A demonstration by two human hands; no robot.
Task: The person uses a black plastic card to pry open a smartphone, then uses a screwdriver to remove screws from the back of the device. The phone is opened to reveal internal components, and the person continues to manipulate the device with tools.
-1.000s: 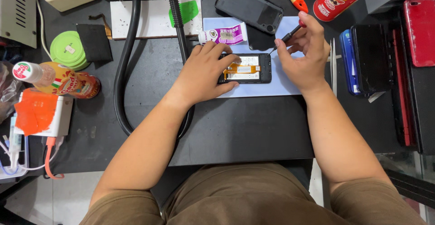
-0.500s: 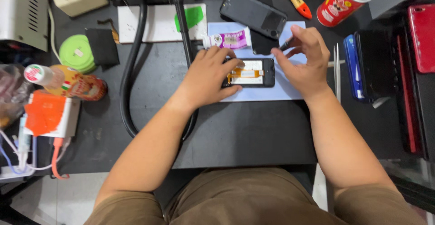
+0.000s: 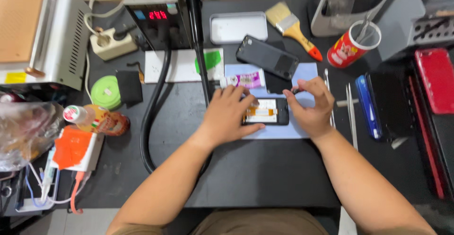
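Note:
An opened phone [image 3: 269,112], with white insides and an orange flex strip showing, lies on a pale blue mat [image 3: 293,132]. My left hand [image 3: 229,116] rests over the phone's left end, fingers pressed on it and thumb under its lower edge. My right hand [image 3: 312,109] is at the phone's right end. Its finger and thumb pinch a small dark tool [image 3: 295,91] just above the phone's top right corner. The palms hide part of the phone.
Behind the mat lie a glue tube [image 3: 243,79], a black phone back [image 3: 267,56], a metal tray [image 3: 239,26] and a brush [image 3: 293,29]. To the right are a red cup [image 3: 349,49], tweezers [image 3: 351,116], a blue phone [image 3: 366,105] and a red phone [image 3: 437,79]. A black hose [image 3: 153,107] and a bottle [image 3: 97,120] lie left.
The view has tilted up, showing more of the bench's back. Both hands stay on the phone; my right hand's pinched fingers have come closer to its right end.

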